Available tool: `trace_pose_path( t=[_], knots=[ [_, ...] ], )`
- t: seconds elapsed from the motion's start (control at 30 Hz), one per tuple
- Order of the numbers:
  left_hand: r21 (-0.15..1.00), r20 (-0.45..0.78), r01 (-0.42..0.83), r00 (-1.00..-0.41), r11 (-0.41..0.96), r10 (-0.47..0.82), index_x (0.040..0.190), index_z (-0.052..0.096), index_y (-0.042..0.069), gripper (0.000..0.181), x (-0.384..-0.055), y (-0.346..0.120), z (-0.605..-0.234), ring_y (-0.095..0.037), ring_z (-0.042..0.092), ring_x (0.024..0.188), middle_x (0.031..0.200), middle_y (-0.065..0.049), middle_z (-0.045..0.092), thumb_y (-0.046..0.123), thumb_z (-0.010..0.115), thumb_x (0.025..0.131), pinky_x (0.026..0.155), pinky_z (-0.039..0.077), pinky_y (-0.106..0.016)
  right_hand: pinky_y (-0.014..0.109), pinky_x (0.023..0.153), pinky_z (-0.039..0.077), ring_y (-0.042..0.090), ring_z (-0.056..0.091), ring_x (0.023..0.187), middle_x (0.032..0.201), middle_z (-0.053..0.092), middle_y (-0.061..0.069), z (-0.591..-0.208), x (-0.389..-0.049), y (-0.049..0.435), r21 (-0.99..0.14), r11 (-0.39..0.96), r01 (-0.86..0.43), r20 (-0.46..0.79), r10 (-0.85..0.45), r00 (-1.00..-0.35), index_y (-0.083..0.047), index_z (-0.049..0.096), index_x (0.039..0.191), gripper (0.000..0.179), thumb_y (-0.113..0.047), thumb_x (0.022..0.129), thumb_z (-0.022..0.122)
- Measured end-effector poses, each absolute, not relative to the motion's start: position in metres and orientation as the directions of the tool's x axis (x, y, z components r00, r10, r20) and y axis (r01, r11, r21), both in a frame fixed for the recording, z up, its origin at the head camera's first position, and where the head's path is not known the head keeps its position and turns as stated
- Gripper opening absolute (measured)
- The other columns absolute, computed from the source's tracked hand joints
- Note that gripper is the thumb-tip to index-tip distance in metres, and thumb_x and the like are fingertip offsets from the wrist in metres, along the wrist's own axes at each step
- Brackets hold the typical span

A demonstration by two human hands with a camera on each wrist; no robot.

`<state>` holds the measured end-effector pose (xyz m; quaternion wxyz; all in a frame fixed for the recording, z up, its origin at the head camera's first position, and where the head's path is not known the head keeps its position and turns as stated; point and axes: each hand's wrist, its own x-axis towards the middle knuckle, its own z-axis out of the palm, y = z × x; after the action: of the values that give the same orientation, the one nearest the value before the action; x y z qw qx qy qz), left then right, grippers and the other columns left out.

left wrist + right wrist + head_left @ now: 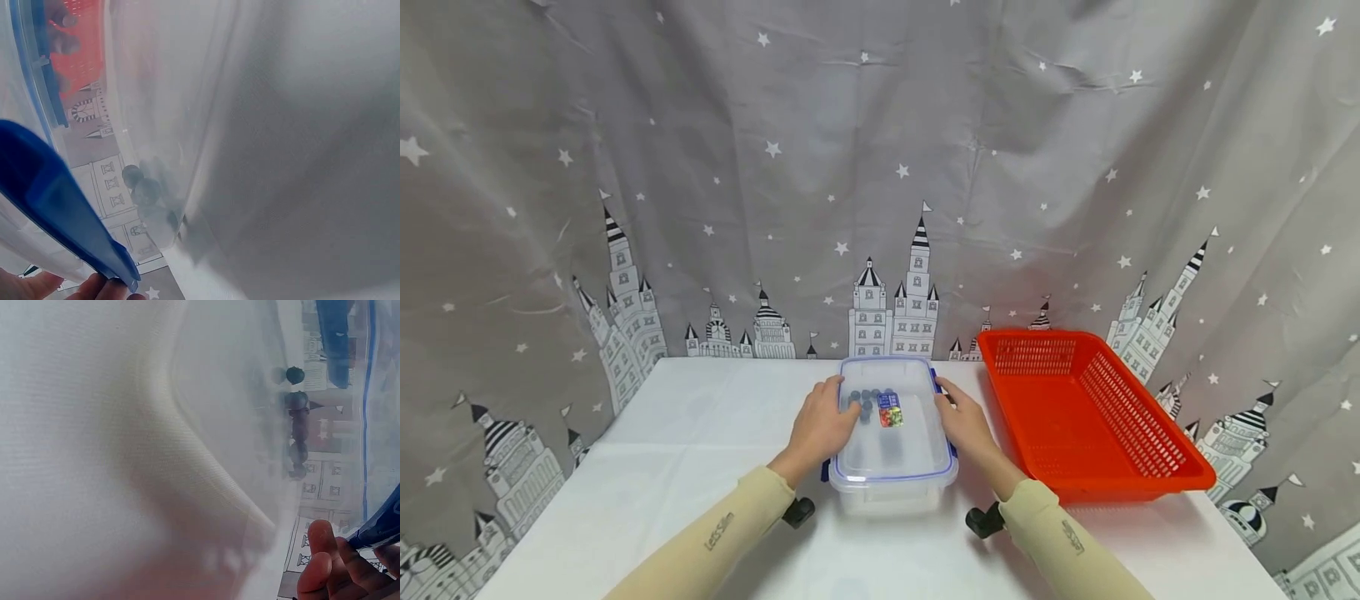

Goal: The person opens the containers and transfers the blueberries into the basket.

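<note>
- behind your table (700, 433), a grey castle-print curtain (790, 108) hangs; the white surface bears everything.
- the red basket (1045, 425) sits to your right, just beside your right forearm, so keep that elbow from knocking it.
- the clear lidded container (917, 446) stands upright in front of you, lid on, between your hands.
- your left hand (822, 423) is partly curled on its left side, thumb over the lid, fingers at the left blue latch (69, 206).
- your right hand (966, 423) mirrors it, bent fingers at the right blue latch (380, 522).
- the left latch stands out from the wall; working both sides evenly should stop the box twisting.
- dark round pieces (865, 404) lie inside near the far end; keep it level, or they may roll.
</note>
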<state>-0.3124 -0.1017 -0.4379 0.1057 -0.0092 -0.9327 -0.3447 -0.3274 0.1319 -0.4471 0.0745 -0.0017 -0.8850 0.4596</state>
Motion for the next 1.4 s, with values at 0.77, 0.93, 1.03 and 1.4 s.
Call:
trace_pose_path(
  t=[0.77,0.93,1.03,1.4],
  knots=[
    [0.629,0.194,0.092,-0.980,0.772,-0.041,0.153,0.038,0.006,0.064,-0.312,-0.105,-0.436,-0.036,0.050,0.129,0.138,-0.020,0.051,0.037,0.052,0.098,0.107,0.043,-0.053,0.056,0.113,0.036,0.041,0.049,0.136,0.148,0.053,0.018,-0.447,-0.332,0.132,-0.815,0.563,-0.135,0.195,0.046,-0.980,-0.011,0.053,0.146,0.044,-0.016,0.105,0.039],
    [0.636,0.186,0.096,-0.982,0.766,-0.032,0.153,0.038,0.007,0.064,-0.311,-0.104,-0.437,-0.036,0.049,0.130,0.139,-0.020,0.051,0.036,0.052,0.098,0.108,0.043,-0.053,0.057,0.114,0.035,0.041,0.049,0.136,0.147,0.054,0.019,-0.453,-0.329,0.137,-0.845,0.532,-0.057,0.141,0.118,-0.983,-0.012,0.055,0.146,0.047,-0.009,0.102,0.038],
    [0.632,0.194,0.104,-0.981,0.768,-0.027,0.153,0.039,0.007,0.064,-0.310,-0.103,-0.437,-0.036,0.050,0.129,0.138,-0.019,0.052,0.037,0.052,0.098,0.107,0.044,-0.053,0.056,0.112,0.038,0.041,0.052,0.133,0.144,0.056,0.020,-0.454,-0.327,0.137,-0.838,0.543,-0.054,0.144,0.126,-0.982,-0.011,0.056,0.144,0.048,-0.007,0.099,0.039],
    [0.602,0.188,0.068,-0.981,0.796,-0.058,0.149,0.038,-0.008,0.073,-0.305,-0.104,-0.437,-0.040,0.053,0.126,0.134,-0.025,0.055,0.041,0.051,0.096,0.105,0.045,-0.055,0.048,0.096,0.053,0.032,0.064,0.107,0.125,0.067,0.019,-0.448,-0.323,0.125,-0.831,0.555,-0.028,0.123,0.135,-0.983,-0.001,0.061,0.136,0.050,-0.035,0.102,0.052]
  ],
)
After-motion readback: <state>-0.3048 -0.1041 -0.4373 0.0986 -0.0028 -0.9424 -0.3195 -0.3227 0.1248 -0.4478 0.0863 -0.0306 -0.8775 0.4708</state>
